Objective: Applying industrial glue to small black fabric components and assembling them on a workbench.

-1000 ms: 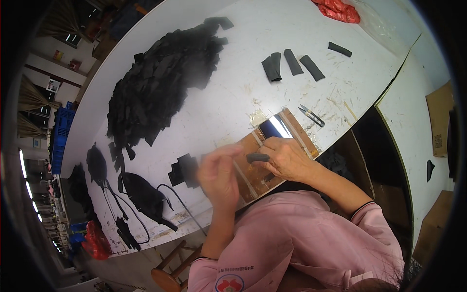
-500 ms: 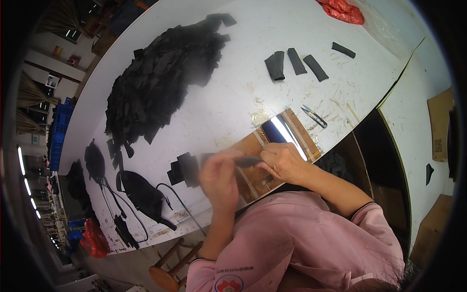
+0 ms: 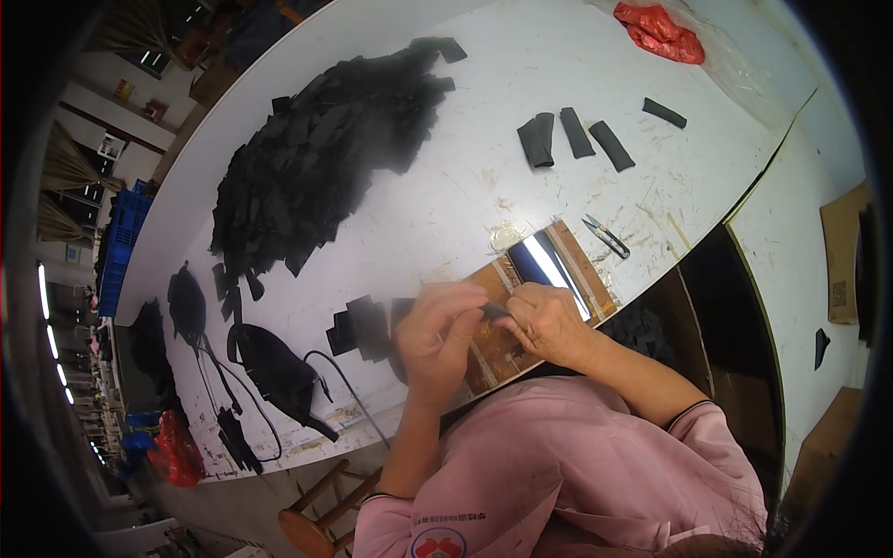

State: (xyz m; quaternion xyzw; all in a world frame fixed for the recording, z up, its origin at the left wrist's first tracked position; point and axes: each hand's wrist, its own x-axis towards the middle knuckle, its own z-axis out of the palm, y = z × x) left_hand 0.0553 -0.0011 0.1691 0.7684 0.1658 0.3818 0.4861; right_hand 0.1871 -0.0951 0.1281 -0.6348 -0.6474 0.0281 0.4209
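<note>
Both hands are raised over a wooden board [image 3: 487, 279] at the table's near edge. My left hand [image 3: 433, 342] is closed, its thumb and fingers pinched at one end of a small black fabric piece [image 3: 493, 311]. At the piece's other end, my right hand [image 3: 549, 321] grips it with curled fingers. Most of this piece is hidden by the fingers. Beside my left hand, overlapping black fabric pieces [image 3: 358, 325] lie on the table. A shiny dark plate [image 3: 551, 270] with a bright reflection sits on the board, right of my right hand's knuckles.
A large heap of black fabric pieces [image 3: 316, 149] covers the far left. Several folded black pieces [image 3: 577, 133] lie at the far right. Thread snips [image 3: 606, 237] rest beyond the board. Black corded items [image 3: 272, 370] and a red plastic bag [image 3: 175, 450] are at left.
My hands have drawn closer together, and the black fabric piece between them shows less. The whole view has shifted slightly.
</note>
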